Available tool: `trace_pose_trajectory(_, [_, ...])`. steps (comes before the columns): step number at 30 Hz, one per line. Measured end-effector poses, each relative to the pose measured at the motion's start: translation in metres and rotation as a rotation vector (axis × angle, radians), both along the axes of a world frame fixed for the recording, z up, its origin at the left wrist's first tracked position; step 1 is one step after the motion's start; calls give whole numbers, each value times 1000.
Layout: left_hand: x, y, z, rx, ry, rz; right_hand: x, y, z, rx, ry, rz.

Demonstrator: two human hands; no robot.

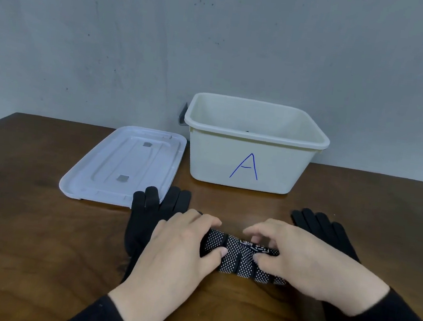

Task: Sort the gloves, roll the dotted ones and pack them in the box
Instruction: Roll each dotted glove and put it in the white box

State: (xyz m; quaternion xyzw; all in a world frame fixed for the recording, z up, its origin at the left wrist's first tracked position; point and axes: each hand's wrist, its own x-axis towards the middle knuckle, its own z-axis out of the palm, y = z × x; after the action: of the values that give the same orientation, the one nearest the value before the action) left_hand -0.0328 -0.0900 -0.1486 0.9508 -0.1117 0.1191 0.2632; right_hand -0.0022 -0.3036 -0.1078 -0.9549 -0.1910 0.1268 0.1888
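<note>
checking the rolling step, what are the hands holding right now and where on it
Both hold the dotted gloves, partly rolled on the table: the left hand grips the roll's left end, the right hand its right end.

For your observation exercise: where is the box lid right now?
In the head view the lid lies flat on the table, left of the box, its near edge by the left plain glove.

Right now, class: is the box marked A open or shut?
Open. The box has no cover; its lid lies flat on the table to its left, and the inside walls show.
</note>
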Motion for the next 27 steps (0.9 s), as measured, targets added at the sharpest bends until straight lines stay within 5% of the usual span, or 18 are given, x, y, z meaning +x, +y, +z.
trace_pose_trajectory(8, [15,37,14,-161,-139,79,22,22,23,-74,226,111])
trace_pose_trajectory(17, [34,56,15,-128,14,-19,27,10,48,72,289,117])
trace_pose_trajectory(27, [42,59,8,-213,108,-30,118,1,175,265,-318,-193])
